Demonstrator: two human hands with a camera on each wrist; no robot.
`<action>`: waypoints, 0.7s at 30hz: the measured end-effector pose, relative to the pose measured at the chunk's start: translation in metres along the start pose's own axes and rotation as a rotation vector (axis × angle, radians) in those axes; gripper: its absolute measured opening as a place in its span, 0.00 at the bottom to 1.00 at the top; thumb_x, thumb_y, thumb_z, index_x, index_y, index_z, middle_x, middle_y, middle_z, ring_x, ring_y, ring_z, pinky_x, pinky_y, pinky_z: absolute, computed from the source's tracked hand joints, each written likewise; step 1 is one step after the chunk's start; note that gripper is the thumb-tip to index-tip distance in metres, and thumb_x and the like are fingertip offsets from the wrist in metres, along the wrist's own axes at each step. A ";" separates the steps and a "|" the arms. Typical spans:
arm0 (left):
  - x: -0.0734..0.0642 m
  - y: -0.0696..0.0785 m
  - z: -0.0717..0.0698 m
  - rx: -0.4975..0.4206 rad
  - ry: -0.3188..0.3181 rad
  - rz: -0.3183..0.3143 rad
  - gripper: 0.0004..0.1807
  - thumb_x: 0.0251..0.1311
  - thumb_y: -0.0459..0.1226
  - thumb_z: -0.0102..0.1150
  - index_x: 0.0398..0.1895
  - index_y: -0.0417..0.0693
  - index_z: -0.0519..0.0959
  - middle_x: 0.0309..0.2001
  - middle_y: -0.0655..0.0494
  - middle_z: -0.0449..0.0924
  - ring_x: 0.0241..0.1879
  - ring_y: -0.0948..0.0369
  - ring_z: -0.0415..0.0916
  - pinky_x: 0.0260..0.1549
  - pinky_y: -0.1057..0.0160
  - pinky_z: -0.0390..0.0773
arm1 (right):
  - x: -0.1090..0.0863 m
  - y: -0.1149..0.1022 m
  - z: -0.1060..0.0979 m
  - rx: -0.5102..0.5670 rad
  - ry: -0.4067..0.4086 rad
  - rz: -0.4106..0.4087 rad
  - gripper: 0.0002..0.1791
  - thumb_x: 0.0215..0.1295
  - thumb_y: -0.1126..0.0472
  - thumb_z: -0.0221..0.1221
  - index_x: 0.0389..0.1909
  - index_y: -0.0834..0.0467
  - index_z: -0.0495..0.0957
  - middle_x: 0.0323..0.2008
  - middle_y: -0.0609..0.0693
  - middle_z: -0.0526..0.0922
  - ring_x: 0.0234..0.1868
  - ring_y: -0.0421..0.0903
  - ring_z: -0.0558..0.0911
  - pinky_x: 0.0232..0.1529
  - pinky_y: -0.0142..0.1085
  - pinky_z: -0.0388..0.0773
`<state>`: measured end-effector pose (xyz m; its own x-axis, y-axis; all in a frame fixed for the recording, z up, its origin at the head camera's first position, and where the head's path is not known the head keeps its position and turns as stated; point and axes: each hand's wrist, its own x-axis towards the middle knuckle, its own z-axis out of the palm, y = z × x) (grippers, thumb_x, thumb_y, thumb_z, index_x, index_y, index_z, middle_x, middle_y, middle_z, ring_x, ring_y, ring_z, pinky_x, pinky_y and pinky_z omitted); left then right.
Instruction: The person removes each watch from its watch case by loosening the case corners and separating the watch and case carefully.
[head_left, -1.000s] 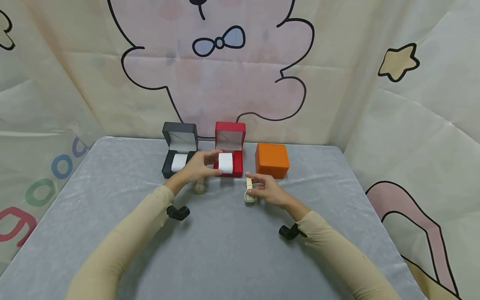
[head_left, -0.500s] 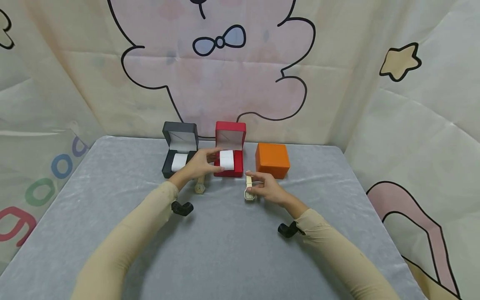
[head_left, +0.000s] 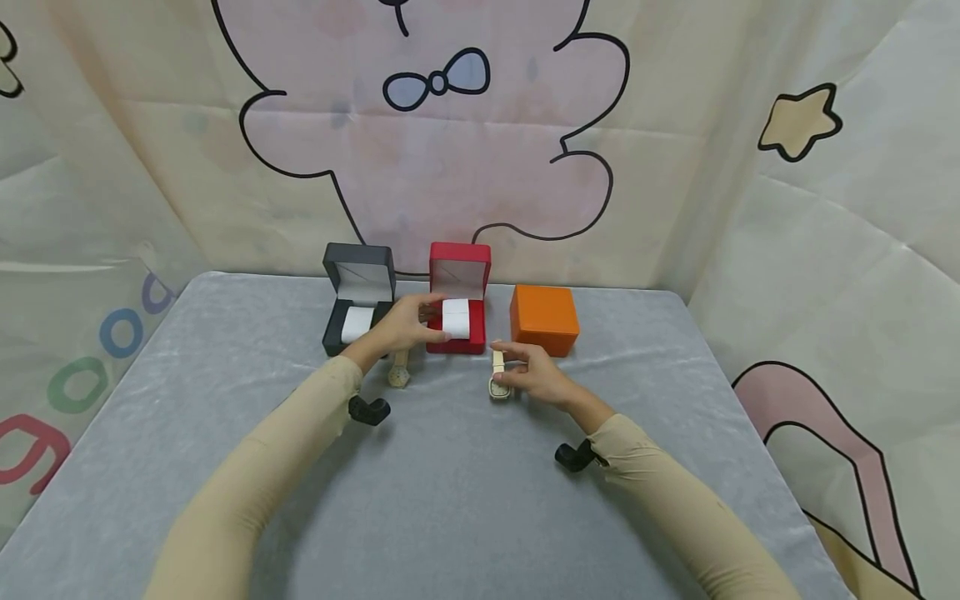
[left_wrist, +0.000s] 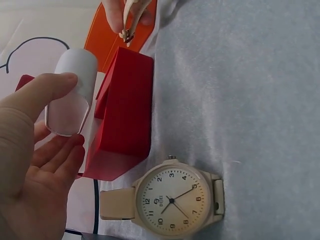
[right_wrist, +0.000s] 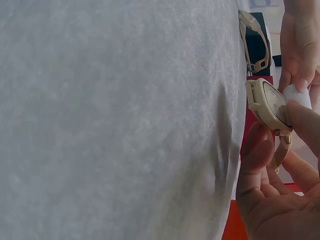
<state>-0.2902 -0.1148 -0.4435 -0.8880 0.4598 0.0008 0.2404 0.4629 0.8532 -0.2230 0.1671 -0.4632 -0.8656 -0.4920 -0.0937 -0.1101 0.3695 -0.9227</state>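
Observation:
My left hand (head_left: 405,327) pinches a white watch cushion (head_left: 456,319) between thumb and fingers, close over the base of the red watch box (head_left: 477,333), whose lid stands raised. In the left wrist view the cushion (left_wrist: 75,62) is a rolled cylinder with one hollow end toward me. Right of the box, my right hand (head_left: 540,379) pinches a cream wristwatch (head_left: 498,390); the right wrist view shows its case (right_wrist: 265,107) tilted between thumb and fingers, strap hanging behind. A second beige wristwatch (left_wrist: 172,200) lies on the cloth below my left hand, dial showing.
Left of the red box stands a black watch box (head_left: 360,260), lid up, with a white cushion (head_left: 357,323) inside. A closed orange box (head_left: 545,321) stands right of it. Grey cloth (head_left: 465,500) covers the table; a printed curtain (head_left: 675,167) hangs behind.
My left hand and the white cushion have shifted slightly right and away from me over the red box. The right hand has risen a touch in view, still pinching the wristwatch.

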 end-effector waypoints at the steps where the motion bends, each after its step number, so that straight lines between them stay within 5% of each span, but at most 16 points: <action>1: 0.000 0.000 0.000 0.005 -0.002 -0.005 0.44 0.56 0.36 0.72 0.76 0.42 0.64 0.70 0.40 0.71 0.68 0.44 0.72 0.68 0.47 0.71 | 0.000 0.000 0.000 -0.002 0.002 0.003 0.34 0.64 0.70 0.65 0.71 0.68 0.67 0.59 0.72 0.77 0.31 0.41 0.83 0.36 0.25 0.78; 21: 0.012 -0.007 -0.003 0.112 0.019 -0.006 0.41 0.55 0.39 0.73 0.74 0.49 0.67 0.59 0.43 0.76 0.57 0.50 0.71 0.54 0.50 0.75 | 0.004 0.004 -0.001 -0.041 -0.003 0.003 0.34 0.64 0.70 0.65 0.70 0.68 0.67 0.60 0.71 0.77 0.28 0.45 0.79 0.30 0.27 0.74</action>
<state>-0.3035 -0.1147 -0.4484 -0.8967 0.4426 0.0064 0.2762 0.5481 0.7895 -0.2277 0.1671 -0.4670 -0.8646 -0.4929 -0.0972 -0.1278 0.4029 -0.9063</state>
